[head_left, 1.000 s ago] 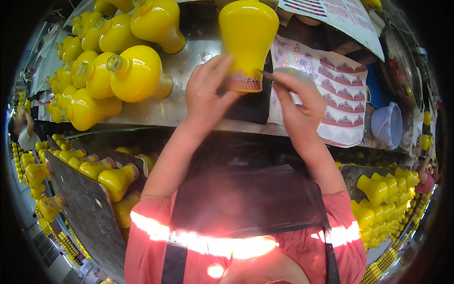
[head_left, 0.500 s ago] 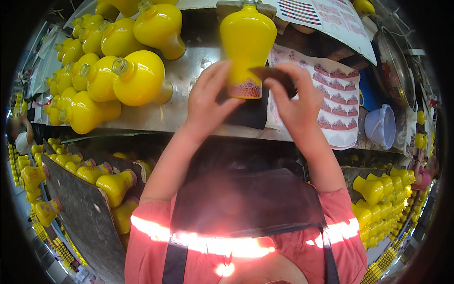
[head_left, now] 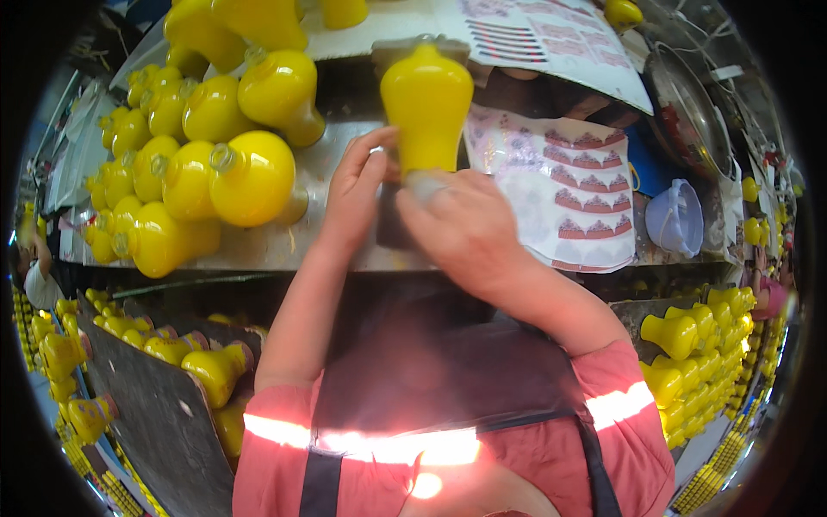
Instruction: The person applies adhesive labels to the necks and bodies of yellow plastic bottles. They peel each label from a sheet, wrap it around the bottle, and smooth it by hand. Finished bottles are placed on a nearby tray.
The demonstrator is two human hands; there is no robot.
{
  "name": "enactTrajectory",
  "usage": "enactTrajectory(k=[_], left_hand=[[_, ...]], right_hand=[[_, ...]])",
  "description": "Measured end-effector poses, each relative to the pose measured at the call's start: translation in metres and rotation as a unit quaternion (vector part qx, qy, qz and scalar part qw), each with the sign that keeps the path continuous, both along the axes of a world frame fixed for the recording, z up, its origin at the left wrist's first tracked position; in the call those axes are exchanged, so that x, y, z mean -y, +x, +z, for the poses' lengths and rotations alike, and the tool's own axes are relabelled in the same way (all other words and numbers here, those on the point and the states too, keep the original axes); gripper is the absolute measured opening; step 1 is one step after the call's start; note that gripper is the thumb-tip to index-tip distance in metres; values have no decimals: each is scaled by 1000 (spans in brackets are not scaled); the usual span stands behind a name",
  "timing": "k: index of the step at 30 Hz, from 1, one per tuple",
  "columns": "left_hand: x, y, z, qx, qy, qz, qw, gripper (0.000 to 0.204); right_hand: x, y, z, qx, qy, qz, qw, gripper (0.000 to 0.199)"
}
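A glossy yellow vase-shaped bottle [head_left: 426, 99] lies in front of me, its neck end against a grey block holder [head_left: 385, 53]. My left hand [head_left: 355, 181] is at the bottle's left side, fingertips beside its lower part and not wrapped round it. A light band shows at the thumb tip. Over the bottle's narrow lower end is my right hand [head_left: 469, 220], smeared by motion, with bent fingers pressed there. It covers the decorated base band, and whatever it holds is hidden. A sheet of red-and-purple decals [head_left: 594, 185] lies right of the bottle.
Several yellow bottles [head_left: 254, 177] lie on the metal bench at left. A pale blue bucket [head_left: 674, 220] stands at right, near a large round metal pan [head_left: 685, 112]. Dark boards [head_left: 146, 388] carry more bottles below the bench. Other people are at the far edges.
My right hand has moved left and over the bottle's base; the dark brown flat piece seen in it is now hidden. My left thumb has drawn back from the base. The view has shifted slightly.
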State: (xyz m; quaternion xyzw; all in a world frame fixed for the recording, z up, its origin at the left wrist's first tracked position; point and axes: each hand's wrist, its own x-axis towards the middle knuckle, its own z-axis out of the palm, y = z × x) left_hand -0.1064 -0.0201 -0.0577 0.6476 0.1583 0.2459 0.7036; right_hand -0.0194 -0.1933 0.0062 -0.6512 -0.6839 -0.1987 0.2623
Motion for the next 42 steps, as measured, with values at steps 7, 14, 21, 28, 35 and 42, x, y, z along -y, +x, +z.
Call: enactTrajectory(k=[7, 14, 21, 28, 35, 42], left_hand=[[-12, 20, 12, -2, -83, 26, 996, 30], [9, 56, 33, -5, -52, 11, 999, 98], [7, 57, 30, 15, -157, -10, 987, 96], [5, 55, 25, 6, -164, -22, 986, 83], [4, 53, 21, -4, -148, -13, 989, 87], [4, 53, 18, 0, -148, -11, 989, 88]], right_hand=[[-20, -3, 21, -5, -106, -15, 994, 13], [12, 35, -3, -235, 45, -127, 963, 22], [28, 158, 1, -408, 62, -278, 868, 22], [7, 284, 20, -157, -38, -383, 910, 28], [16, 294, 39, -68, -255, -469, 843, 36], [57, 299, 37, -109, -147, -447, 876, 40]])
